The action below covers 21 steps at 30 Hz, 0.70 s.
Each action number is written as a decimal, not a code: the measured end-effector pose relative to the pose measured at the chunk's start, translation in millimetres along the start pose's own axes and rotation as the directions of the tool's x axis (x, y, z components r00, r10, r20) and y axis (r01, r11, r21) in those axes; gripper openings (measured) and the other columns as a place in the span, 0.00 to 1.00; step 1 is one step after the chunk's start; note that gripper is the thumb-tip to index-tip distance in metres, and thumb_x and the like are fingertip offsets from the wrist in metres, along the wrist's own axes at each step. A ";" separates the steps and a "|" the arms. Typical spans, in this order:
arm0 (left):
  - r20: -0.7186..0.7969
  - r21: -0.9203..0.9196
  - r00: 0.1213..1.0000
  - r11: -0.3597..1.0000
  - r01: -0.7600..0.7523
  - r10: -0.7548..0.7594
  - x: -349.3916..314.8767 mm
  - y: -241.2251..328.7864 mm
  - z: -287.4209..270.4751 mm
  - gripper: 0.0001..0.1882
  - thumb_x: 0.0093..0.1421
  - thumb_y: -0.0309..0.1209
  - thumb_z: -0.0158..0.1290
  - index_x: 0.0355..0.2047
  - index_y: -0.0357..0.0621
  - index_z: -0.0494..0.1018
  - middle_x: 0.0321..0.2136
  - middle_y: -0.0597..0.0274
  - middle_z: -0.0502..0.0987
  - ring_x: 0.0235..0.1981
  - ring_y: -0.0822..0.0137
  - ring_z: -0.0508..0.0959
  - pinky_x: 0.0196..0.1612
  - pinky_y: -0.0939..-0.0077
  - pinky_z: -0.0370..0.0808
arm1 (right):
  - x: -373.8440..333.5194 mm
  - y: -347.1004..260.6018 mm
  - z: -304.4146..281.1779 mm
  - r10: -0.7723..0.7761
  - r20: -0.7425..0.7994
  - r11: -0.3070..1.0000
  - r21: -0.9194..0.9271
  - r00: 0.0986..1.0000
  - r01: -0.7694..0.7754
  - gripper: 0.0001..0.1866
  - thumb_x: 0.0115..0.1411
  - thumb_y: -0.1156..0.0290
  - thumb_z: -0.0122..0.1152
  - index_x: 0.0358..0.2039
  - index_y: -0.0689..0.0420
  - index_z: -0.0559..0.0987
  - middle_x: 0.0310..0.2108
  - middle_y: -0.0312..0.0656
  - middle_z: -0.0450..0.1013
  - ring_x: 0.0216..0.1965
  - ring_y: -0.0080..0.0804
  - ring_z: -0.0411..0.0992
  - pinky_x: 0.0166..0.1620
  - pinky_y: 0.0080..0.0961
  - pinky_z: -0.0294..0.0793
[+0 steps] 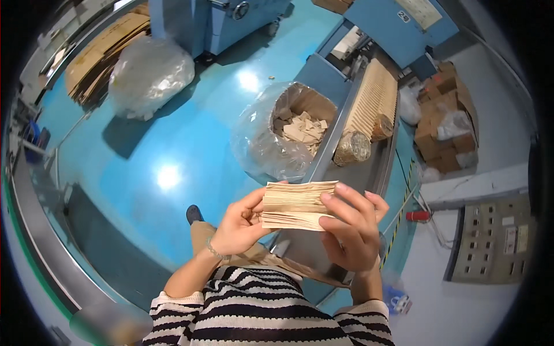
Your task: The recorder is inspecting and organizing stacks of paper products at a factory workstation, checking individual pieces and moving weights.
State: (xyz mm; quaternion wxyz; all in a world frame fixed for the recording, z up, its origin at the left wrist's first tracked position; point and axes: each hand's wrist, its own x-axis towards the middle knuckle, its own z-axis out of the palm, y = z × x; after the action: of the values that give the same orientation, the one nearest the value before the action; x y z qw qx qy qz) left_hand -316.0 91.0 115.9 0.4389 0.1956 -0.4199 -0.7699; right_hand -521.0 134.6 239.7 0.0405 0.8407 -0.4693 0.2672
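In front of my chest is a thick stack of folded tan paper pieces (300,199), seen from its layered edges, with a gap dividing it into an upper and a lower part. My left hand (241,225) grips its left end, thumb below and fingers behind. At the right end, my right hand (355,228) has its fingertips on the layers, some fingers bent over the edge and others spread. Exactly what the pieces are, I cannot make out.
A long row of tan paper pieces (372,95) lies in a metal trough (381,158) running from a blue machine (392,29); two round wrapped weights (352,148) sit at its near end. Left of it stands a plastic-lined box (309,101) of paper scraps. A switch panel (489,242) is at right.
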 end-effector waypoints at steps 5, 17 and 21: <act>0.079 -0.020 0.997 1.000 0.021 -0.019 29.5 29.3 -47.6 0.31 0.60 0.16 0.54 0.64 0.34 0.60 0.53 0.60 0.76 0.53 0.76 0.74 0.55 0.80 0.71 | 46.0 -32.7 15.9 -0.059 0.021 0.983 -0.174 0.998 0.061 0.10 0.51 0.70 0.64 0.36 0.48 0.82 0.44 0.30 0.79 0.49 0.26 0.75 0.57 0.39 0.55; 0.178 -0.130 0.983 0.988 0.078 -0.054 53.0 75.0 -108.9 0.31 0.62 0.16 0.51 0.65 0.35 0.58 0.56 0.57 0.73 0.55 0.73 0.72 0.57 0.79 0.69 | 112.3 -60.3 54.5 -0.057 0.050 0.961 -0.269 0.997 0.068 0.15 0.49 0.72 0.68 0.40 0.48 0.83 0.43 0.31 0.79 0.49 0.29 0.74 0.54 0.38 0.59; 0.259 -0.047 0.965 0.997 0.066 -0.051 53.9 86.9 -120.5 0.32 0.63 0.16 0.51 0.67 0.37 0.57 0.55 0.59 0.74 0.55 0.74 0.73 0.56 0.80 0.69 | 128.5 -57.2 72.6 0.251 -0.062 0.954 -0.152 0.966 -0.258 0.28 0.42 0.71 0.74 0.48 0.49 0.79 0.50 0.39 0.73 0.53 0.41 0.70 0.54 0.40 0.62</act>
State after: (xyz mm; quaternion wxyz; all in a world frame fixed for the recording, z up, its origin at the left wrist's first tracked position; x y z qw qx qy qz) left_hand -219.8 -34.2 121.9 0.3629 0.0940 -0.4457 -0.8129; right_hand -391.2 44.7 250.8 0.0823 0.7616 -0.5924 0.2495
